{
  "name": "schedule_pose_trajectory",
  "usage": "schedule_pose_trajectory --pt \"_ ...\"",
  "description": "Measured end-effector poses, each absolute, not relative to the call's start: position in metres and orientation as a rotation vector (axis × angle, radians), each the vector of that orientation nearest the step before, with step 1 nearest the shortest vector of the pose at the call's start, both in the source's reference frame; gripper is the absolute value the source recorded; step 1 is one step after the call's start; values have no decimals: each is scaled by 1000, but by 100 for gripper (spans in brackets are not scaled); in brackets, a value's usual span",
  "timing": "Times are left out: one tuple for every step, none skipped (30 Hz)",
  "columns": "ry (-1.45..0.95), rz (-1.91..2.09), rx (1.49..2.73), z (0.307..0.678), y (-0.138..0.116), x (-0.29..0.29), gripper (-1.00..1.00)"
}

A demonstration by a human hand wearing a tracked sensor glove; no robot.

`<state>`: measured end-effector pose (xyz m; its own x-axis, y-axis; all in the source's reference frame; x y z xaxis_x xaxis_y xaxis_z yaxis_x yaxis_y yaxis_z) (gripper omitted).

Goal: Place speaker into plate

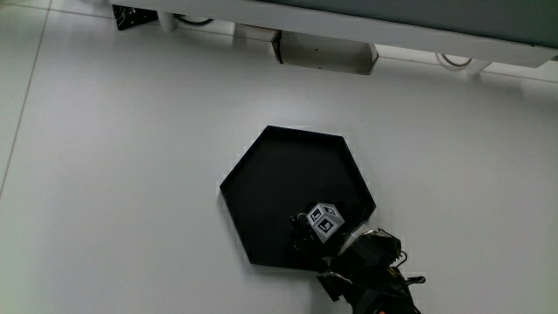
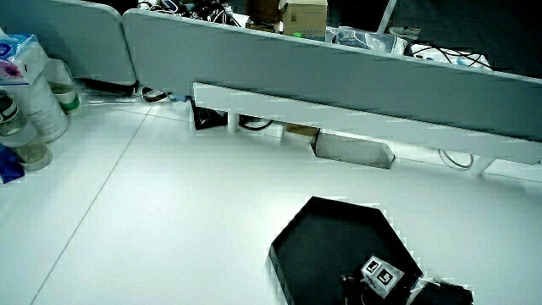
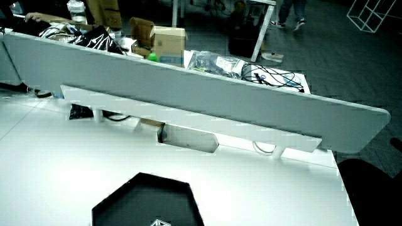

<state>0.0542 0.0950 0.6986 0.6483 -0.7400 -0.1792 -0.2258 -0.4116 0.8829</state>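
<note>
A black hexagonal plate (image 1: 279, 179) lies on the white table, and it shows in both side views (image 2: 330, 237) (image 3: 144, 198). The gloved hand (image 1: 316, 234) is over the corner of the plate nearest the person, with the patterned cube (image 1: 324, 221) on its back. Its forearm (image 1: 370, 262) reaches in from the table's near edge. In a side view the cube (image 2: 379, 273) shows over that same corner. No speaker can be made out; black glove against black plate hides whatever is under the hand.
A low grey partition (image 2: 339, 76) borders the table, with a white box (image 1: 323, 52) and cables at its foot. Bottles (image 2: 34, 102) and a tissue box (image 2: 19, 59) stand at the table's edge in a side view.
</note>
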Motion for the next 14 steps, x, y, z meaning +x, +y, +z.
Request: schedule_pose_trajectory --pt "-755 -729 1961 697 95 53 0" --pt "-755 -731 1942 698 96 52 0" --pt "-764 -702 1951 699 96 52 0" --pt "-741 -720 1939 700 96 52 0" --pt "-743 -699 1933 701 97 52 0" --pt "-750 -680 1927 702 97 52 0" --pt "-727 -688 1936 699 96 53 0" --pt "-729 -658 1938 700 97 55 0" --pt "-731 -627 1939 701 98 56 0" --pt "-717 -619 1929 699 98 58 -11" --pt "-715 -602 1929 698 98 59 -22" --pt "-728 -570 1940 696 98 60 -33" --pt "-721 -592 1986 693 99 63 -44" --pt "-693 -611 2041 686 98 69 -56"
